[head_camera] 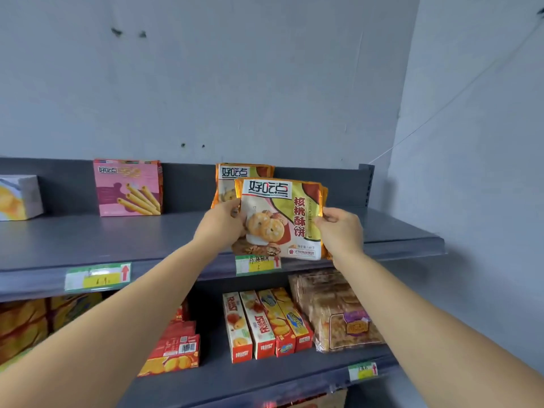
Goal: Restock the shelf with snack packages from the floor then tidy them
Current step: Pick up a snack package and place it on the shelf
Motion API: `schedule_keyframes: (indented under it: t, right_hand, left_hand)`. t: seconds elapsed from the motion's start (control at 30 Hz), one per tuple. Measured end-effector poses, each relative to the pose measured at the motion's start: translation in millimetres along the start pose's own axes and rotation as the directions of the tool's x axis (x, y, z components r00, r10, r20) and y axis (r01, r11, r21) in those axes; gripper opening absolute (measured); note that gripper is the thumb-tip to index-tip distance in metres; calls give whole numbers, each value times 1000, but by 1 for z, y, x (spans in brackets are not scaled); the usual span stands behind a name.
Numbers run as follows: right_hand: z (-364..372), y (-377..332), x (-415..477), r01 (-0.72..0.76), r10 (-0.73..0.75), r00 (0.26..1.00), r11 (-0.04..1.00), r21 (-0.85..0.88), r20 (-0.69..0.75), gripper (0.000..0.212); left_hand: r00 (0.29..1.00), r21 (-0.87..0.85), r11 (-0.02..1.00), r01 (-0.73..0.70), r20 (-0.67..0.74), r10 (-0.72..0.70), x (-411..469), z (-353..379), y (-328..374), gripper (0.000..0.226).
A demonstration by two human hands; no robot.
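Walnut cookie packet (279, 219) is at frame centre, upright, print facing me, its bottom edge at the front lip of the top shelf (88, 240). Left hand (220, 225) pinches its left edge and right hand (341, 231) pinches its right edge. Fingers (325, 217) are curled round the edges, thumbs on the front, the rest hidden behind the foil. Orange edges behind it could be more packets in my grip, can't count them.

Counts:
- same-brand packets (235, 175) standing right behind it: at least 1, stack depth unclear
- pink wafer-roll box (128, 188), upper left: 1
- pale box (17, 197) at the left edge: 1, cut off
- lower shelf (265, 375): 4 upright cookie boxes (257, 325) in a row, 1 clear-wrapped biscuit pack (332, 310) touching their right side
- red boxes (176, 346) stacked left of the row, count unclear
- price tags (97, 276) on the shelf lips: 3
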State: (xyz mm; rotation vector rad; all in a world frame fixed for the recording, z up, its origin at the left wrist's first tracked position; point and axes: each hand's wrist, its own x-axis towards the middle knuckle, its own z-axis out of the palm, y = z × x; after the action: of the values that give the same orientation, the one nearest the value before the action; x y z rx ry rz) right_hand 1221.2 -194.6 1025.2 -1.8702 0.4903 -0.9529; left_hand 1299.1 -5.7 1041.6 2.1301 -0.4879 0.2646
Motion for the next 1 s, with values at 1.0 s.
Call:
schedule_keyframes:
  t: [1.0]
  right_hand:
    - [170, 42, 203, 34, -34, 965, 999, 6, 261, 17]
  left_hand:
    - [973, -181, 958, 224, -8, -229, 211, 51, -71, 41]
